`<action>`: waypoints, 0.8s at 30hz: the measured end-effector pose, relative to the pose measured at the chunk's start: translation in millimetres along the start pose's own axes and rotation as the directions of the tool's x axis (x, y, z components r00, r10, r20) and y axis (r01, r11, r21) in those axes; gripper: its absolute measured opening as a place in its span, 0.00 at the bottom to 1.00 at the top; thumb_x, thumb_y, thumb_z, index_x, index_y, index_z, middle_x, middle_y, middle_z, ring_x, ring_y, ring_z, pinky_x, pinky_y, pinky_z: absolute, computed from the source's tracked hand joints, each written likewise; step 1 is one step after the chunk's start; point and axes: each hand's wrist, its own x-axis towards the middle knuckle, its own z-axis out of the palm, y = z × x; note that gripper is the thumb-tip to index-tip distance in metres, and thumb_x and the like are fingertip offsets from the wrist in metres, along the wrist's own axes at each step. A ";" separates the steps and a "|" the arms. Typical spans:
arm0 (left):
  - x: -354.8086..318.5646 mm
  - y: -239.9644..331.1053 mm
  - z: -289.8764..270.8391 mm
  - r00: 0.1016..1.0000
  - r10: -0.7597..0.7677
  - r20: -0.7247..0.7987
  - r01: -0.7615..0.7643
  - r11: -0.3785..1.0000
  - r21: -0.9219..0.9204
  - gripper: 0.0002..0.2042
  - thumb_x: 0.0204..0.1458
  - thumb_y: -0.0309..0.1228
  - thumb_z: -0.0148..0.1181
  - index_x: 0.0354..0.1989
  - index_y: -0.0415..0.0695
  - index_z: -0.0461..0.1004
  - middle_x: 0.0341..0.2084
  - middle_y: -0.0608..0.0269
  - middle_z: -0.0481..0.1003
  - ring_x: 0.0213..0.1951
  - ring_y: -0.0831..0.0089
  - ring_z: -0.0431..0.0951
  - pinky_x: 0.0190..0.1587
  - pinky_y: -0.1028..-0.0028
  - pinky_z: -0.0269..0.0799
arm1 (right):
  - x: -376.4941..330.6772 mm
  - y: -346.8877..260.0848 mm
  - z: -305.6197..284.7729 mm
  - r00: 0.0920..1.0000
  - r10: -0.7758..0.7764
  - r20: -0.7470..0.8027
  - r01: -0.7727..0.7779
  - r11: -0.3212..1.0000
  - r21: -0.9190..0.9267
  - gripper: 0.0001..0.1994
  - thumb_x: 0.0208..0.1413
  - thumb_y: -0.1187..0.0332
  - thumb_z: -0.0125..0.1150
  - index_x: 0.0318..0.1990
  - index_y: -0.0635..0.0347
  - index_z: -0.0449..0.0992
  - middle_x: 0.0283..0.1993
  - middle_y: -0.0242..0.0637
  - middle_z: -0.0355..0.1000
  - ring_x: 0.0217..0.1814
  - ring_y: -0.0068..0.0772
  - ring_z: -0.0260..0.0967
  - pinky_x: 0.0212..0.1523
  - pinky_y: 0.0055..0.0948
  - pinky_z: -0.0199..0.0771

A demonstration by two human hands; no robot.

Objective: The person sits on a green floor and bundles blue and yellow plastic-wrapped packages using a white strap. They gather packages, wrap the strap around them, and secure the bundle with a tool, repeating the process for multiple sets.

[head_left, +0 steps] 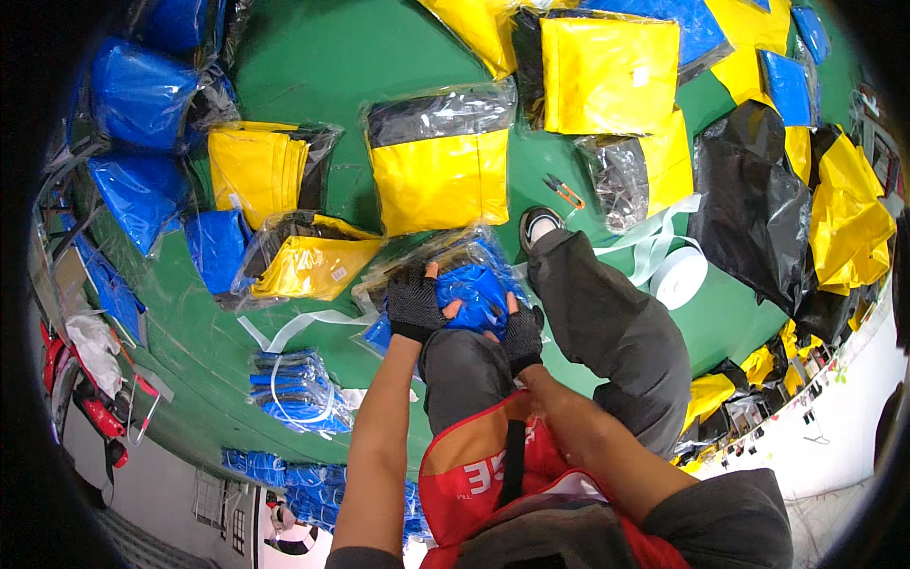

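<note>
Both hands wear dark dotted fingerless gloves and are at a blue-and-black folded bundle in clear plastic (471, 284), right in front of my knee. My left hand (417, 302) grips the bundle's left side, its thumb pointing inward over the blue part. On the opposite side my right hand (520, 334) clasps the near right edge, thumb up. My knee presses close against the bundle and hides its near end. A white strap (318, 320) lies on the floor to its left, and part of the bundle's underside is out of sight.
Yellow-and-black packages (441, 180) in clear plastic lie around on the green floor (303, 57). Right of my leg are a white strap roll (679, 278) and orange-handled snips (566, 192). A strapped blue stack (299, 391) sits at left; black sheeting (752, 209) lies at right.
</note>
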 end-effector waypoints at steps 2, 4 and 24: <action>0.6 -7.8 10.3 0.997 0.054 -0.048 -0.053 0.998 0.019 0.40 0.31 0.60 0.56 0.49 0.38 0.68 0.37 0.42 0.70 0.38 0.47 0.69 0.45 0.53 0.63 | -0.9 1.5 23.6 0.967 -0.005 -0.256 -0.013 0.997 -0.070 0.46 0.38 0.50 0.64 0.63 0.59 0.47 0.61 0.53 0.52 0.63 0.52 0.50 0.63 0.48 0.43; 4.7 -18.3 11.4 0.998 0.065 0.017 -0.065 0.998 0.010 0.41 0.33 0.61 0.55 0.49 0.36 0.67 0.41 0.42 0.69 0.42 0.48 0.68 0.48 0.53 0.60 | 10.4 13.4 44.0 0.967 0.004 -0.256 -0.020 0.998 -0.063 0.49 0.38 0.47 0.63 0.64 0.59 0.44 0.61 0.55 0.50 0.62 0.57 0.49 0.60 0.53 0.45; -5.7 -44.5 -12.2 0.987 -0.005 -0.163 -0.065 0.906 -0.417 0.23 0.47 0.46 0.55 0.44 0.39 0.71 0.39 0.48 0.73 0.44 0.55 0.72 0.49 0.63 0.65 | 66.5 84.1 78.9 0.946 0.015 -0.325 0.108 0.928 0.357 0.40 0.43 0.37 0.48 0.54 0.65 0.62 0.52 0.46 0.64 0.49 0.48 0.63 0.50 0.41 0.64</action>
